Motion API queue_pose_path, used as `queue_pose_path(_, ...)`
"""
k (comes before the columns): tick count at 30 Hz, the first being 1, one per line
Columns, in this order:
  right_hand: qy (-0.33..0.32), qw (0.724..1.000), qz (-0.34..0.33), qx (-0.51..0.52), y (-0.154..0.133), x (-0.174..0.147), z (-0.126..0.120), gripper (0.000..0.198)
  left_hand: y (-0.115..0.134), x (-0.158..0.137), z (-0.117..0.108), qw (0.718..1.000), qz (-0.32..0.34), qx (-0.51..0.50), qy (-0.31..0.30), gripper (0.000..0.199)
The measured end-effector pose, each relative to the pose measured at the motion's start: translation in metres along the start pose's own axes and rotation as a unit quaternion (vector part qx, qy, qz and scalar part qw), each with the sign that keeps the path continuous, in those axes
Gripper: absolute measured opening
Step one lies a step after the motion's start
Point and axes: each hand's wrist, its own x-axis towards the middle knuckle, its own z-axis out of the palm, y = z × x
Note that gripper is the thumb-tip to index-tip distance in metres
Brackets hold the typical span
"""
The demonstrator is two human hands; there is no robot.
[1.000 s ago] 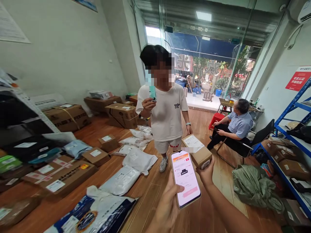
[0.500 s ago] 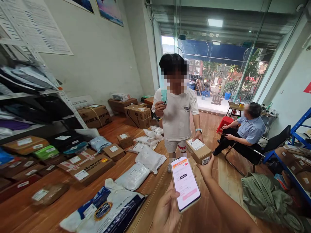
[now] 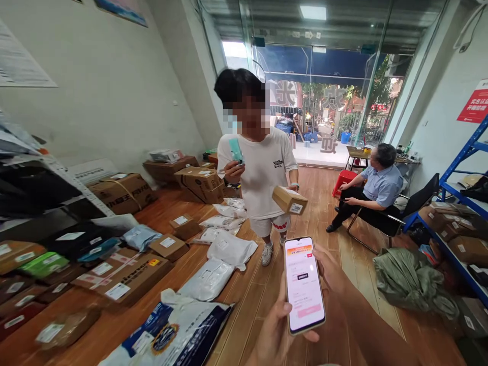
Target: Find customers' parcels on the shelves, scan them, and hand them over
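Observation:
My left hand is closed around a smartphone from below, its thumb along the left edge. The lit screen shows a page with an orange banner and a pink button. At the phone's upper right edge, my right hand grips it; some of those fingers are hidden behind the phone. Beyond the phone stands a person in a white T-shirt, who holds a small cardboard box in one hand and a pale turquoise object in the other.
White parcel bags and labelled cartons cover the floor at left, beside a shelf. At right are a seated person, a green sack and a blue rack. Glass doors stand behind.
My right hand has let go of the cardboard box and moved to the smartphone. The standing person now holds the box alone. The view has turned rightward.

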Motion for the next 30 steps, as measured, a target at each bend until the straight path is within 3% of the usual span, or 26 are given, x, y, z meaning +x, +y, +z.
queue_pose_path(6, 0.060, 0.998, -0.029, -0.006, -0.016, -0.029, -0.019, 0.031, -0.017, 0.009, 0.022, 0.997, -0.017, 0.062, 0.045, 0.093)
queue_pose_path(20, 0.116, 0.993, -0.037, 0.001, -0.047, -0.063, -0.081, 0.021, -0.057, 0.035, 0.075, 0.993, -0.040, 0.110, 0.028, 0.100)
queue_pose_path(27, 0.129, 0.991, -0.046, 0.010, -0.057, -0.076, -0.107, 0.017, -0.078, 0.044, 0.092, 0.991, -0.066, 0.105, 0.040, 0.103)
queue_pose_path(30, 0.129, 0.990, -0.049, 0.027, -0.057, -0.076, -0.114, 0.024, -0.084, 0.049, 0.096, 0.987, -0.067, 0.141, 0.024, 0.105)
